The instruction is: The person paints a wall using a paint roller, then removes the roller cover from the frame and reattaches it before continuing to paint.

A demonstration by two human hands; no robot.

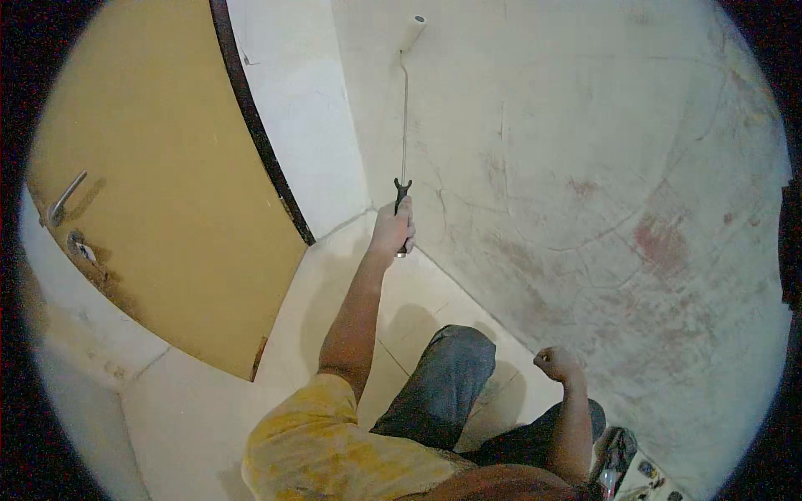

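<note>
My left hand (393, 229) is wrapped round the black handle of a paint roller (405, 117), arm stretched out ahead. The roller's thin metal rod runs up to a pale roller sleeve (411, 35) at the top of the view, at the off-white wall (535, 108); whether it touches is hard to tell. My right hand (560, 365) is curled into a fist above my right knee, close to the wall's lower part. Nothing shows in its fingers.
A yellow-brown door (159, 167) with a metal handle (67, 199) and dark frame edge stands on the left. Pale floor tiles (334, 284) lie beneath me. Reddish and brown stains (660, 242) mark the wall. A dark object (616, 451) and small items sit at bottom right.
</note>
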